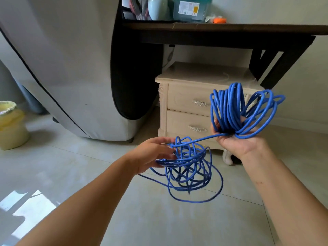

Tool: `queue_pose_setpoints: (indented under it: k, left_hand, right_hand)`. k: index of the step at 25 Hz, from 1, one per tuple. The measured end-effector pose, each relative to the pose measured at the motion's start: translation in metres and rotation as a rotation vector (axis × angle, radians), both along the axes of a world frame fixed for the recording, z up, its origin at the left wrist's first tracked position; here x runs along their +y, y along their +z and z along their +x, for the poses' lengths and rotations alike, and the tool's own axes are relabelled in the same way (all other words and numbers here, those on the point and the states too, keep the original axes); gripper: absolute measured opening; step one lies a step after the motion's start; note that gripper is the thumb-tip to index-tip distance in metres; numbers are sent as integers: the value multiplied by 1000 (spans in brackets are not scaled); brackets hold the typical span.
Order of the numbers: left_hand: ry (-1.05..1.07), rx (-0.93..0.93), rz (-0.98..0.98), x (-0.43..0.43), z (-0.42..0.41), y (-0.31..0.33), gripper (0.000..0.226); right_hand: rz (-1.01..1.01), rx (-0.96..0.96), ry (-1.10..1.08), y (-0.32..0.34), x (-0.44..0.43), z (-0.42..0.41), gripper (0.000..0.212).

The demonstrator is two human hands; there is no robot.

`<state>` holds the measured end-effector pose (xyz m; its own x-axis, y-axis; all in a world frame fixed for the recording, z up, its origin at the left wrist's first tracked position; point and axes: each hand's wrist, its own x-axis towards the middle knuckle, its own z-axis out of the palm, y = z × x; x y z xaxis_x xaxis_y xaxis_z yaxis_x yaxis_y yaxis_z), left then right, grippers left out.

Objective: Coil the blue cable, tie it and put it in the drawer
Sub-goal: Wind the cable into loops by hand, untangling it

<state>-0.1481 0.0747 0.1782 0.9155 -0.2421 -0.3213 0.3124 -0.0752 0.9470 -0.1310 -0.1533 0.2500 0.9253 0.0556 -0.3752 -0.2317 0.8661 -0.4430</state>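
Right hand (237,141) is palm up, fingers curled round a coil of the blue cable (229,107). Left hand (152,153) pinches the strand above the loose tangle. Right behind them is a cream nightstand (177,77) with both drawers (184,102) closed, tucked under the dark table (221,27). A yellow bin (10,128) stands far left.

Blue cable (191,167) tangle fronts shut drawers (188,102)

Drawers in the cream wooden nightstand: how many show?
2: upper drawer just under the nightstand top, lower drawer directly below it, both closed; the coiled blue cable hides their right ends.
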Motion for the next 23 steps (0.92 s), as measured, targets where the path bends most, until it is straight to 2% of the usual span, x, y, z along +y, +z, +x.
queue_pose_setpoints:
  k: [5,11,13,15,16,20,21,23]
  left_hand:
    - [123,-121,94,-5,0,-1,39]
    - [141,-216,16,0,-3,8,52]
    - [148,-247,-26,-3,-6,14,56]
    - [129,-281,-44,-8,-9,17,63]
    - [106,-299,-37,-12,-11,19,67]
    - [77,-394,13,-25,-18,21,81]
    - [82,-392,24,-27,-18,19,84]
    - [91,-359,39,-29,-15,13,89]
  right_hand:
    - [-44,27,30,-7,1,2,26]
    - [-191,-35,185,-8,0,4,14]
    - [-233,-63,309,-9,2,1,26]
    - [-243,-87,425,-16,6,-2,54]
    - [-246,-92,452,-18,8,-2,56]
    - [-291,-184,488,-18,14,-3,38]
    - [-287,-212,465,-16,13,-4,38]
    - [-268,-238,435,-15,10,-2,51]
